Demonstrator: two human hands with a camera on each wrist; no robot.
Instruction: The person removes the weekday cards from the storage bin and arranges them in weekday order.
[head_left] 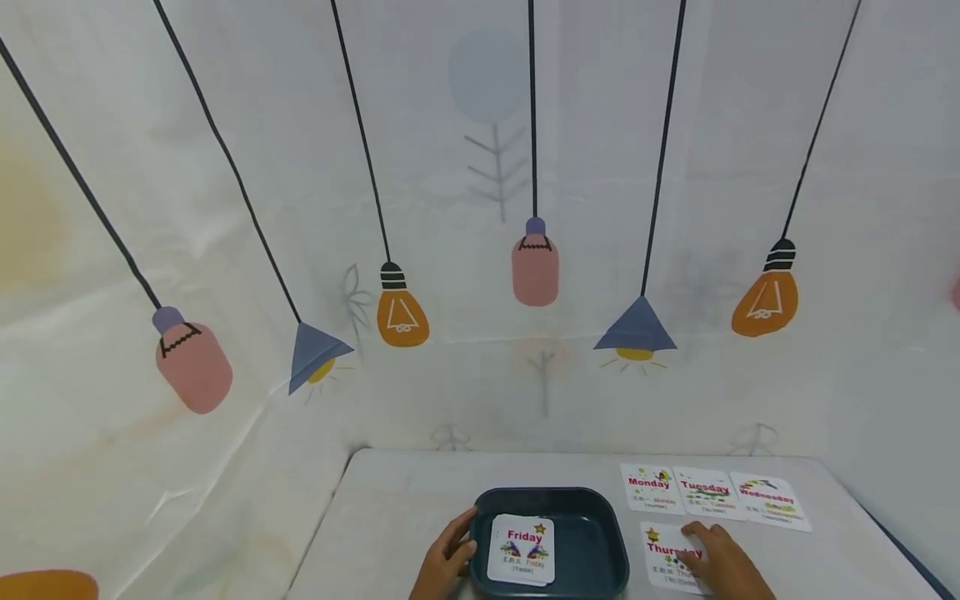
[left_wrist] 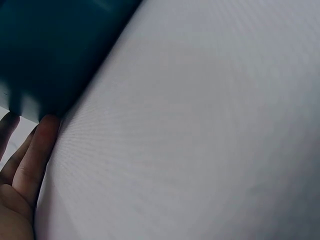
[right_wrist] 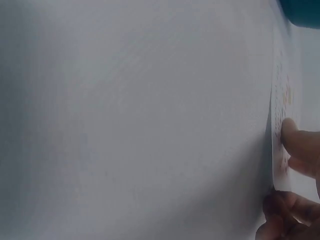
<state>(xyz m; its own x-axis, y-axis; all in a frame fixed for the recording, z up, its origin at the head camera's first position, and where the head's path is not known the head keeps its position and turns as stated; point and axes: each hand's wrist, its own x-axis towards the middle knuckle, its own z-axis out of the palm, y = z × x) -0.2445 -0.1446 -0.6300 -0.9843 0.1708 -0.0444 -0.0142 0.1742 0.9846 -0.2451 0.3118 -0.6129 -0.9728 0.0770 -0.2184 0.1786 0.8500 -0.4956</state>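
My left hand (head_left: 444, 560) rests against the left side of a dark teal tray (head_left: 592, 554), fingers fairly straight along its outer wall. In the left wrist view the fingertips touch the tray's side (left_wrist: 45, 60). Inside the tray lies a small stack of cards with a Friday card (head_left: 521, 550) on top. To the right of the tray, my right hand (head_left: 723, 562) holds a Thursday card (head_left: 660, 567) by its right part. In the right wrist view, the thumb lies on the face of this card (right_wrist: 280, 105), and curled fingers sit at its edge.
Monday (head_left: 651, 488), Tuesday (head_left: 708, 493) and Wednesday (head_left: 771, 502) cards lie in a row behind the Thursday card. The white table (head_left: 405, 500) meets a pale fabric wall (head_left: 465, 392) printed with hanging lamps at the back and left.
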